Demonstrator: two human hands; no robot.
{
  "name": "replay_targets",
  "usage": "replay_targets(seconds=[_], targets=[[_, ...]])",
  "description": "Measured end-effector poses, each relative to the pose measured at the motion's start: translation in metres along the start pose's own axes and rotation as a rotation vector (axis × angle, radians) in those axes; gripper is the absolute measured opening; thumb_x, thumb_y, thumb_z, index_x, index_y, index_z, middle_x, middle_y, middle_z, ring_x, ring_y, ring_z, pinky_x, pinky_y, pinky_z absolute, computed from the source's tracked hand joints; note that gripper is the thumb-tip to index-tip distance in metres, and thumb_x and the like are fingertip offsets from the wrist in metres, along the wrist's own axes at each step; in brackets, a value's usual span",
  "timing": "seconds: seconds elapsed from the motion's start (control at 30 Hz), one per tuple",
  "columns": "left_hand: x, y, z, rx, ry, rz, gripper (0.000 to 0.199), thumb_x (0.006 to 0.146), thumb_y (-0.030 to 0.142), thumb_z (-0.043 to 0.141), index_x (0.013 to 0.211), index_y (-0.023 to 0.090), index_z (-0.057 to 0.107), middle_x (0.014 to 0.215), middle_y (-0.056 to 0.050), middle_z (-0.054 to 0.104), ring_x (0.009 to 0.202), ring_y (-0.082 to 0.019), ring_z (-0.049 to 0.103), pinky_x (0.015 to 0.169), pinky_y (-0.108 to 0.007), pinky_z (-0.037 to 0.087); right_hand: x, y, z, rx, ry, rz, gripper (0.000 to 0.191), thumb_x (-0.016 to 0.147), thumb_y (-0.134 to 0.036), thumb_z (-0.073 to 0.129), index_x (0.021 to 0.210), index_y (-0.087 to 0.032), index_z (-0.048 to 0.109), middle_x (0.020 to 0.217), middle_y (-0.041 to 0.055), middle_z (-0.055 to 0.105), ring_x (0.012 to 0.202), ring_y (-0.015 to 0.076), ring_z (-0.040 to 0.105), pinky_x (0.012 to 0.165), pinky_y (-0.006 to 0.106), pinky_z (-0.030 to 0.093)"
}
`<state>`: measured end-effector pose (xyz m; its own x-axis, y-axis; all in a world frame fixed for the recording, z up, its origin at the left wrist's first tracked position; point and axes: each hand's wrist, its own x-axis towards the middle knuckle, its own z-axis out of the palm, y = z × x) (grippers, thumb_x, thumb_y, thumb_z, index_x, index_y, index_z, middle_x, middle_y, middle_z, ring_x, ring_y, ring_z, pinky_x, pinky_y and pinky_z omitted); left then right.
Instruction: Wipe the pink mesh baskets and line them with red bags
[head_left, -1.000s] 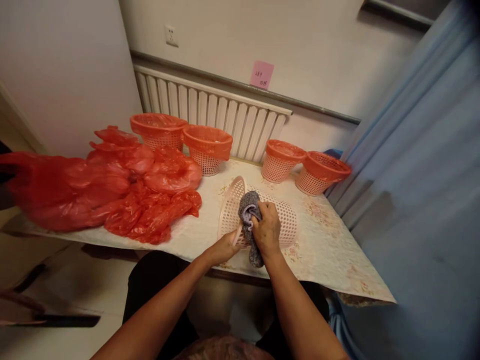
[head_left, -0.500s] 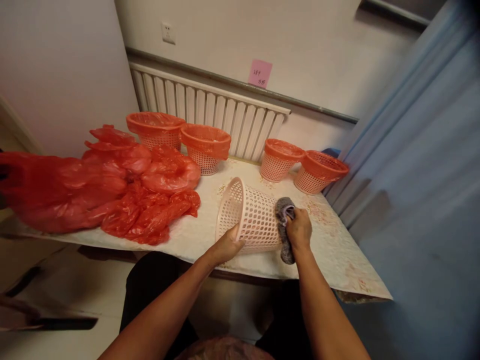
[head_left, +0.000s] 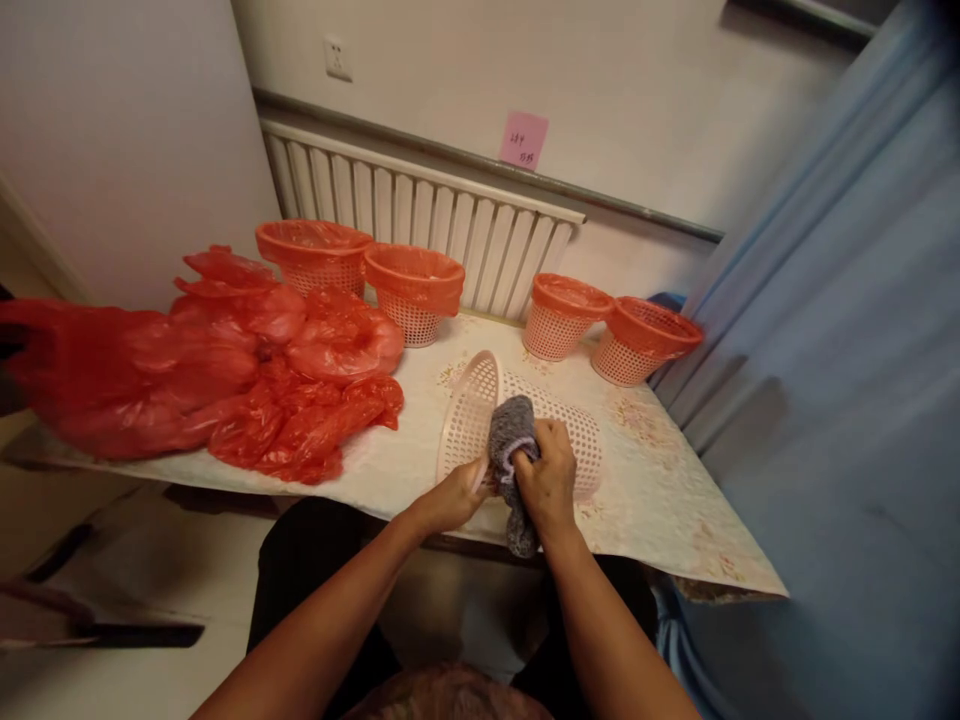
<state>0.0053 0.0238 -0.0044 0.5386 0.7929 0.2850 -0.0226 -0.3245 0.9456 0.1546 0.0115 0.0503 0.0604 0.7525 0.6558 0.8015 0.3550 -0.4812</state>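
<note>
A pale pink perforated plastic wastebasket [head_left: 585, 430] lies on its side on the table, its wide mouth facing left. My left hand [head_left: 454, 497] grips the near part of its rim, thumb outside. In my right hand [head_left: 549, 475] is a bunched grey cloth [head_left: 512, 430], pressed against the basket's side close to the rim. Part of the cloth hangs down below the hand. The cloth and my right hand hide the near middle of the basket's wall.
Red plastic bags [head_left: 300, 420] are heaped on the left of the table [head_left: 645, 510]. Several baskets lined with red bags stand at the back, such as this one [head_left: 416, 300], before a radiator [head_left: 420, 210]. A blue curtain [head_left: 840, 330] hangs along the right.
My right hand and the cloth have moved left along the basket's side, from near its base toward the rim. My left hand keeps its grip on the rim.
</note>
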Motion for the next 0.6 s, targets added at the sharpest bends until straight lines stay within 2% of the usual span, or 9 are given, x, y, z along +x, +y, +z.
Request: replay_targets(seconds=[0.07, 0.17, 0.27, 0.37, 0.47, 0.6], targets=[[-0.005, -0.008, -0.002, 0.008, -0.029, -0.004, 0.036, 0.089, 0.031, 0.052, 0.12, 0.014, 0.056, 0.115, -0.009, 0.065, 0.107, -0.022, 0.059, 0.101, -0.037, 0.041, 0.013, -0.006, 0.002, -0.006, -0.022, -0.034, 0.039, 0.073, -0.012, 0.051, 0.11, -0.021, 0.06, 0.1, 0.0059, 0.053, 0.094, 0.0205, 0.05, 0.084, 0.034, 0.043], [-0.004, -0.015, -0.004, -0.022, -0.008, -0.048, 0.033, 0.086, 0.028, 0.055, 0.115, 0.013, 0.059, 0.111, -0.008, 0.067, 0.106, -0.023, 0.059, 0.099, -0.037, 0.042, 0.018, -0.008, 0.009, -0.066, -0.042, -0.042, 0.039, 0.073, -0.011, 0.05, 0.109, -0.021, 0.061, 0.101, 0.0061, 0.053, 0.095, 0.021, 0.05, 0.084, 0.034, 0.043], [0.008, -0.008, -0.005, -0.09, 0.099, -0.083, 0.039, 0.078, 0.025, 0.064, 0.114, 0.012, 0.058, 0.108, -0.008, 0.067, 0.102, -0.023, 0.059, 0.094, -0.037, 0.045, 0.01, -0.009, 0.015, -0.117, -0.034, -0.043, 0.034, 0.073, -0.011, 0.051, 0.104, -0.021, 0.061, 0.102, 0.0063, 0.052, 0.095, 0.0213, 0.048, 0.083, 0.033, 0.043], [0.02, 0.003, -0.004, -0.14, 0.159, -0.036, 0.041, 0.077, 0.023, 0.064, 0.115, 0.011, 0.057, 0.11, -0.009, 0.066, 0.103, -0.024, 0.059, 0.094, -0.037, 0.045, 0.005, -0.007, 0.015, -0.132, -0.038, -0.064, 0.034, 0.073, -0.012, 0.051, 0.104, -0.021, 0.06, 0.103, 0.0063, 0.052, 0.096, 0.021, 0.048, 0.082, 0.032, 0.042], [0.022, 0.008, -0.003, -0.121, 0.136, 0.002, 0.043, 0.079, 0.019, 0.058, 0.121, 0.012, 0.054, 0.117, -0.009, 0.064, 0.111, -0.023, 0.056, 0.102, -0.038, 0.041, 0.018, 0.013, 0.008, -0.192, -0.066, -0.051, 0.028, 0.075, -0.014, 0.052, 0.1, -0.021, 0.06, 0.1, 0.0049, 0.052, 0.092, 0.0196, 0.048, 0.078, 0.029, 0.04], [0.015, 0.009, -0.003, -0.067, 0.123, -0.038, 0.049, 0.08, 0.019, 0.054, 0.128, 0.013, 0.049, 0.126, -0.009, 0.06, 0.117, -0.024, 0.054, 0.107, -0.04, 0.037, 0.045, 0.072, -0.014, -0.34, -0.06, 0.093, 0.017, 0.078, -0.02, 0.052, 0.092, -0.018, 0.061, 0.09, 0.0038, 0.052, 0.083, 0.0179, 0.047, 0.072, 0.027, 0.036]])
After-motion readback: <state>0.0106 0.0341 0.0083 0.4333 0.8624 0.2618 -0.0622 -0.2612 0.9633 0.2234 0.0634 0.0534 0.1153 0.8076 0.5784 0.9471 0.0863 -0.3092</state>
